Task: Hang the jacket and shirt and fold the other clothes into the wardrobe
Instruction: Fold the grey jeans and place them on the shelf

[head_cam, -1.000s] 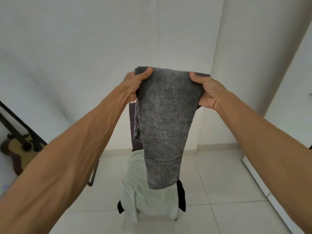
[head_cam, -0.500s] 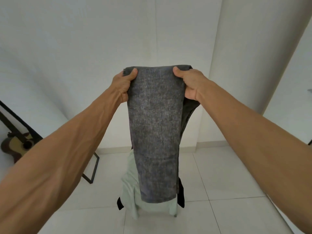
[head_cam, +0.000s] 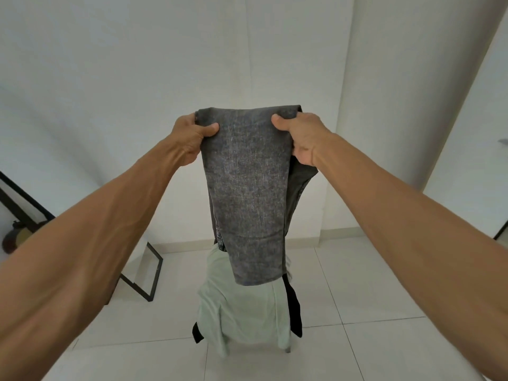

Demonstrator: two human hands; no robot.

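I hold a pair of grey washed jeans [head_cam: 247,193] up in front of me, folded lengthwise and hanging straight down. My left hand [head_cam: 191,136] grips the top left corner, thumb on the front. My right hand [head_cam: 301,136] grips the top right corner the same way. Below the jeans a pale green shirt [head_cam: 242,312] lies draped over a chair, with a black garment [head_cam: 294,309] showing under it at both sides. The chair itself is hidden by the clothes.
A black metal frame [head_cam: 154,270] stands on the tiled floor at the left, with a guitar [head_cam: 16,237] behind my left arm. White walls and a white pillar [head_cam: 412,105] stand ahead and right.
My hands have drawn closer together and the fold at the top has narrowed. The jeans' lower end has shifted a little over the shirt.
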